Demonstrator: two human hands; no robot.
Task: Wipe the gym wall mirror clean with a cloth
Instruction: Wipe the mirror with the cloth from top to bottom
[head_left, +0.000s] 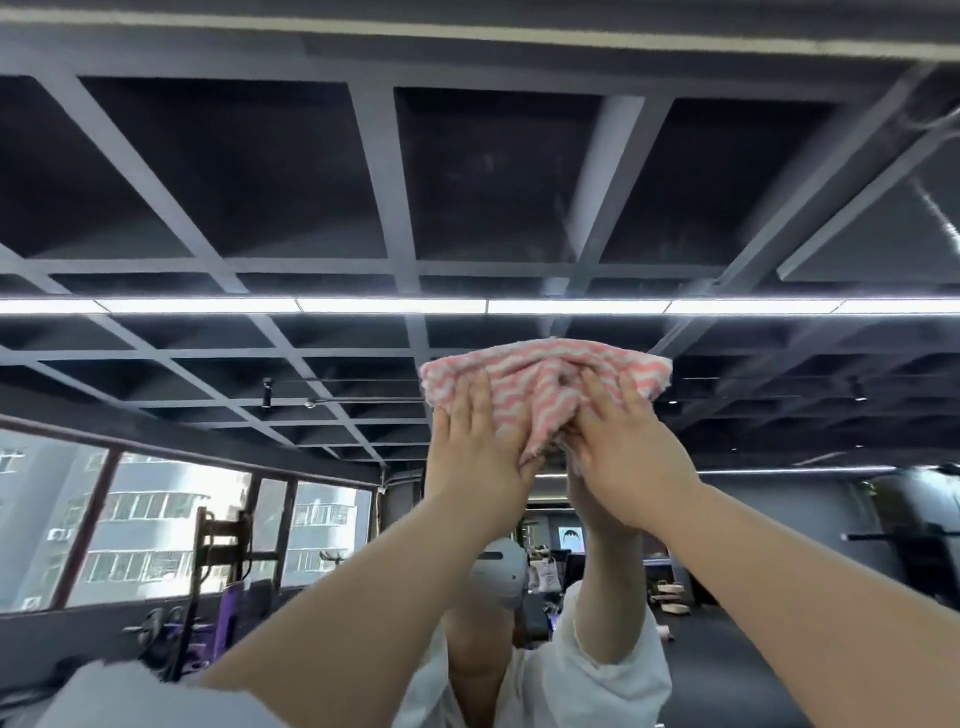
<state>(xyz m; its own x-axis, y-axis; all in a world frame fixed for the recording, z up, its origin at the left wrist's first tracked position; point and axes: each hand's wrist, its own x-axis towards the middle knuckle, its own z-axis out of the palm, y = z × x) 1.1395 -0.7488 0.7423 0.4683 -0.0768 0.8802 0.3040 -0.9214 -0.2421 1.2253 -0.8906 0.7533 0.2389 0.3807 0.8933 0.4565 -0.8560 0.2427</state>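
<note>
The wall mirror (467, 182) fills the view and reflects a dark grid ceiling and the gym. A pink and white striped cloth (524, 387) is pressed flat against the glass, high up near the middle. My left hand (475, 452) lies on the cloth's left part with straight fingers pointing up. My right hand (623, 457) presses the cloth's right part the same way. Both arms reach up from the bottom of the view. My own reflection in white clothing (545, 649) shows below the hands.
A reflected light strip (363, 305) runs across the mirror above the cloth. Windows (156, 519) and a weight rack (218, 571) appear reflected at the lower left. Dark gym equipment (924, 545) shows at the lower right.
</note>
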